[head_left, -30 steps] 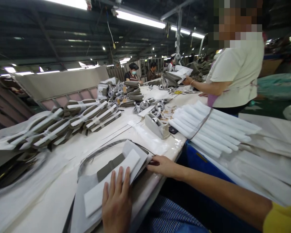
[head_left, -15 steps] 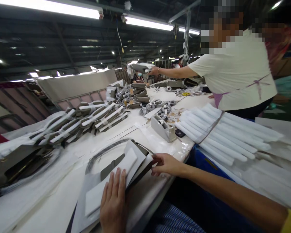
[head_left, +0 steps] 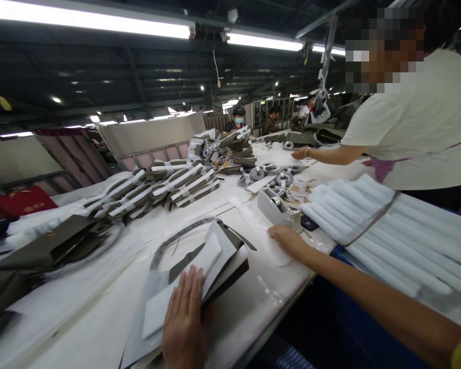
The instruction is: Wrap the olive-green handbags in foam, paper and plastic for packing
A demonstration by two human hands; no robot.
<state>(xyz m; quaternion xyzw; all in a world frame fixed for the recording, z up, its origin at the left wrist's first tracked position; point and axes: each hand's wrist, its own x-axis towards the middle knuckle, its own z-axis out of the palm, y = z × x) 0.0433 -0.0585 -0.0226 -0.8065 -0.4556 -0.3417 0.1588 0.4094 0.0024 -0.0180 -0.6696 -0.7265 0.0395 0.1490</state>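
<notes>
My left hand [head_left: 186, 312] lies flat, fingers stretched out, on a white foam pad [head_left: 184, 289]. Under the pad is a dark olive handbag [head_left: 230, 230] with pale grey sheeting [head_left: 225, 248] and a wrapped, looped handle [head_left: 179, 233]. Beyond the bag, my right hand [head_left: 286, 241] rests low by the near side of a grey tape dispenser [head_left: 272, 207]. Its fingers are bunched together, and whatever they may hold is hidden. A thin white sheet [head_left: 249, 220] runs along the table beside that hand.
Bundled foam strips [head_left: 384, 230] lie on the right. Wrapped olive straps [head_left: 176, 184] are piled at the left, with rolled grey straps [head_left: 269, 174] behind the dispenser. Another olive bag [head_left: 57, 241] sits far left. A co-worker [head_left: 426, 123] leans over the table [head_left: 249, 292].
My right hand has left the bag's edge and moved to the tape dispenser. My left hand stays on the foam pad. The co-worker's hand has lowered to the table, without the strap bundle.
</notes>
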